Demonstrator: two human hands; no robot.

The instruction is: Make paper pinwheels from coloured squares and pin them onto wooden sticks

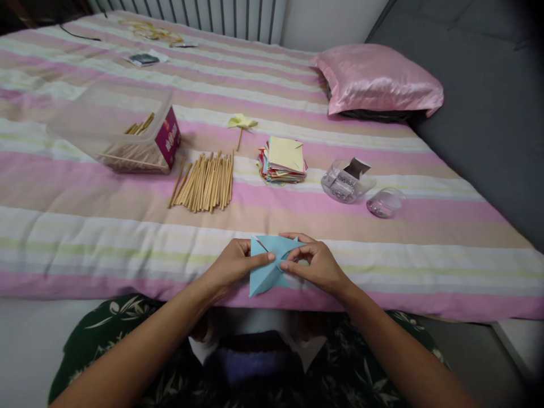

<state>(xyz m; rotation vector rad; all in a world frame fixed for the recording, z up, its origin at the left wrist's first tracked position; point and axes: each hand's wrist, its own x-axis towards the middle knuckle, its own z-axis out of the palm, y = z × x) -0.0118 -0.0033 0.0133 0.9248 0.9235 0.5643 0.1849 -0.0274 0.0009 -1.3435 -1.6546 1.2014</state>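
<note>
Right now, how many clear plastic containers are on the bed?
3. A large tub with sticks at the left, a small jar lying on its side at the right, and a small clear cup or lid beside that jar.

Blue paper [267, 266] between both hands

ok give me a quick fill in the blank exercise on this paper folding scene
1. Both hands, the left hand and the right hand, hold a folded sheet of ____ paper.
2. The pillow is ____.
3. The loose wooden sticks lie to the ____ of the stack of coloured paper.

Missing words: blue; pink; left
</note>
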